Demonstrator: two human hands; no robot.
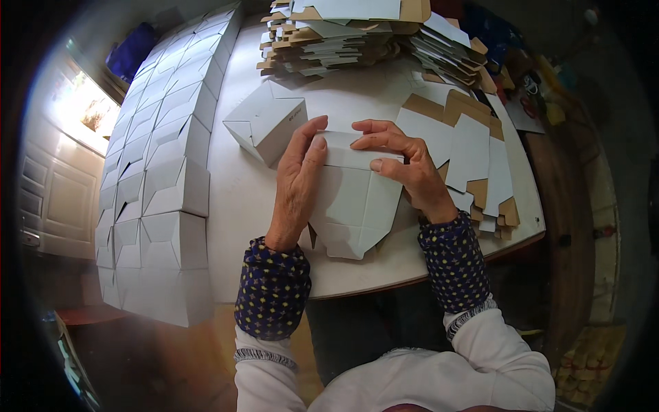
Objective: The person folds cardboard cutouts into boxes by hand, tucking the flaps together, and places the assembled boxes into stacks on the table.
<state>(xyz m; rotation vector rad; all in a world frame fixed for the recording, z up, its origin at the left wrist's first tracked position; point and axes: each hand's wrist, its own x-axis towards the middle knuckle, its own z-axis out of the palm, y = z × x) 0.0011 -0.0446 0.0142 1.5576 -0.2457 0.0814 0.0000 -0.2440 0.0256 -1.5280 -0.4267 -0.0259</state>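
Note:
A partly folded white cardboard box [351,196] is between my hands above the near part of the table, a creased flap hanging toward me. My left hand [298,175] grips its left side, the thumb lying along the edge. At its right, my right hand [408,161] has curled fingers over the upper panel and the thumb bent against it. Just beyond my left hand sits a closed white box [269,120], turned at an angle. Flat white box blanks with brown undersides [470,154] lie overlapping beside my right hand.
Rows of folded white boxes [161,147] line the left side of the white table [240,226]. A tall stack of flat cardboard blanks [333,48] stands at the back. The table's front edge curves close to me. A white panelled door [58,196] is at far left.

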